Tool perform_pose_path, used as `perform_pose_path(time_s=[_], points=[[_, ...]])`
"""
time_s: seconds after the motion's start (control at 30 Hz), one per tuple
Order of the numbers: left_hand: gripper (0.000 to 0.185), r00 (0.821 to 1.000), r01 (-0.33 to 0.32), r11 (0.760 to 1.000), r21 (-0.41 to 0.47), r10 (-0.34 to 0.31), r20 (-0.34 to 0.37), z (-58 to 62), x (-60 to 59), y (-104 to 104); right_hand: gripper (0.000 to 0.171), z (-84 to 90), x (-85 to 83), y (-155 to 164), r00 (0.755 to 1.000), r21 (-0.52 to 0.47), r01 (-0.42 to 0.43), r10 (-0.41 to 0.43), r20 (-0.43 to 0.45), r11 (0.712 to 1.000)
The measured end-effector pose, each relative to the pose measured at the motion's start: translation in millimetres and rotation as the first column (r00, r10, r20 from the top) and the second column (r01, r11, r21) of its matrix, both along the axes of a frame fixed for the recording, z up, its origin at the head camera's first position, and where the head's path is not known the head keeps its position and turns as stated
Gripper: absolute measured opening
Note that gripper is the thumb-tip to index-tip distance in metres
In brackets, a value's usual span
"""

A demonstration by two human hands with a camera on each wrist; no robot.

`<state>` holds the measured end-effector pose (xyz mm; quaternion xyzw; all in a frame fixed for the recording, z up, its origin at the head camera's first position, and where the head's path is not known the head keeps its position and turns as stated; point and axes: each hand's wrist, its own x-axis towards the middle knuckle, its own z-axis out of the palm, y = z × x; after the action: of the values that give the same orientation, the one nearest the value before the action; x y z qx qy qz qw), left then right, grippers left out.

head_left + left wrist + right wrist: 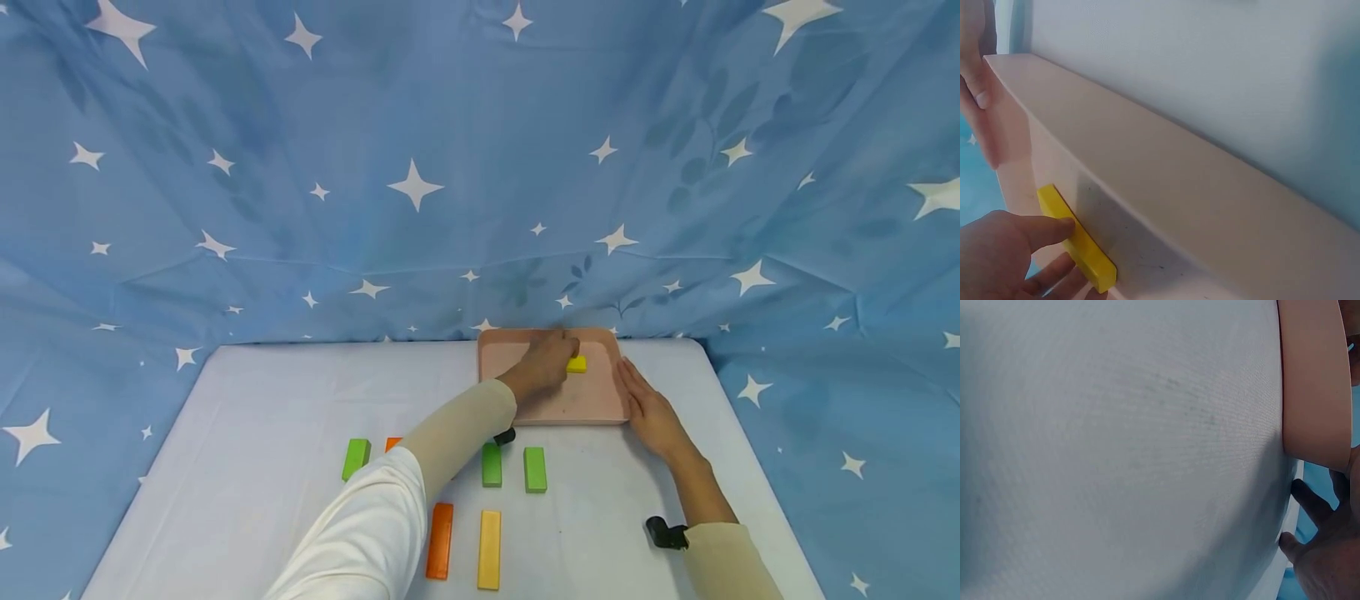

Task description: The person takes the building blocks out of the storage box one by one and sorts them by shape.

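Observation:
A pink rectangular tray (577,407) lies at the far edge of the white table. Reaching over into it, my left hand (546,364) pinches a yellow block (1090,253) between thumb and fingers, as the left wrist view shows. The block lies along the tray's inner floor, and its end (577,364) shows past the fingers in the head view. My right hand (654,417) rests with extended fingers against the tray's right side. In the right wrist view, the fingers of that hand (1329,550) spread beside the tray corner (1319,425).
Nearer on the table (285,417) stand green blocks (356,458) (491,465) (535,470), an orange block (440,542) and a light yellow block (489,550). Another orange block (392,442) is mostly hidden by the left sleeve. A blue star-patterned curtain (450,233) hangs right behind the tray.

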<state>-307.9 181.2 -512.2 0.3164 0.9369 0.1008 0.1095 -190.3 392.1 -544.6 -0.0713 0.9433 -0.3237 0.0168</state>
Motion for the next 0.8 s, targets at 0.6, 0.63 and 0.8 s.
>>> perform_pose_path(time_s=[0.6,0.63,0.8], points=[[0.044,1.000,-0.028,0.997,0.077,0.028,0.008,16.7,16.5,-10,0.054,4.1,2.6,3,1.000,0.003,-0.008,0.008,0.005,1.000],[0.045,0.999,-0.038,0.995,0.089,0.037,0.014,18.5,18.0,-12,0.054,4.2,2.7,3,1.000,0.002,-0.010,0.010,-0.001,1.000],[0.050,0.997,-0.075,0.989,0.125,0.071,0.034,27.3,26.3,-22,0.054,2.6,1.4,2,1.000,-0.003,-0.022,0.022,-0.019,1.000]])
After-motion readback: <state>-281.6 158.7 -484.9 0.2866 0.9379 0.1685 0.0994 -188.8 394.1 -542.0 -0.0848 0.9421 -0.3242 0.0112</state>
